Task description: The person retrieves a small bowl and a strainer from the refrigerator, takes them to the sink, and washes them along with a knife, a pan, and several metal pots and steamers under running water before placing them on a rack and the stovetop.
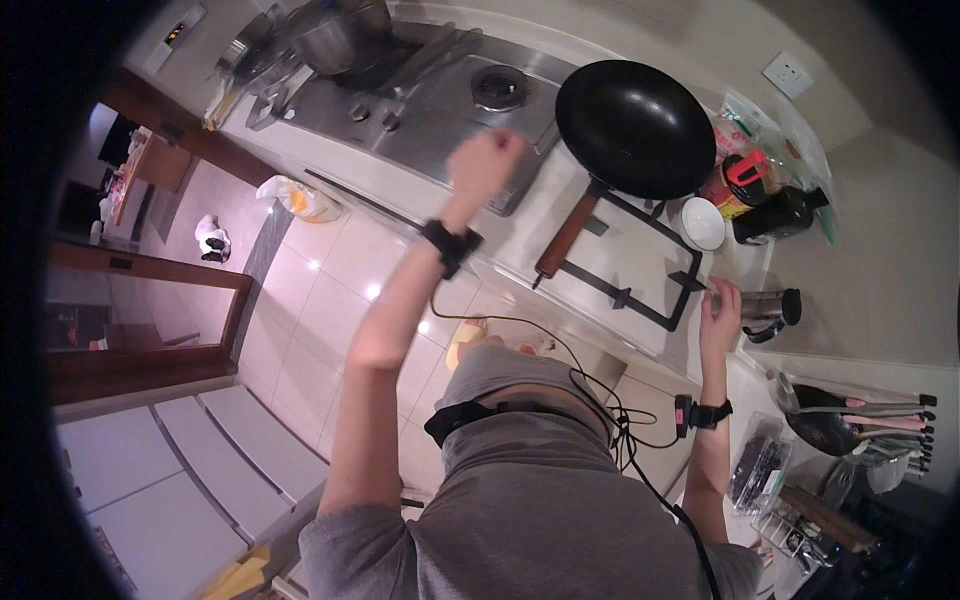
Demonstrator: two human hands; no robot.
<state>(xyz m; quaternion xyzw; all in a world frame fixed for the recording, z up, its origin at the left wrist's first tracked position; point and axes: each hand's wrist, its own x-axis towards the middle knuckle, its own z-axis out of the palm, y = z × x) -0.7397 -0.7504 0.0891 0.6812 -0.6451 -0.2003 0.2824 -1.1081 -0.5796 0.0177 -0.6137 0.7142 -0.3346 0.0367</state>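
Note:
My left hand is curled above the stainless steel gas stove, near a burner. Motion blur hides whether anything is in its fingers. On the right, my right hand is at the near end of a metal vessel with a black handle; whether it grips the vessel is unclear. Just left of this hand, a black pan support lies on the white counter. A black wok sits at the back, its wooden handle pointing toward me and overlapping the support.
Beside the wok are a small white bowl, a dark bottle and a red-topped jar. A large pot occupies the stove's far left. Utensils line the right wall. A cable hangs between my wrists.

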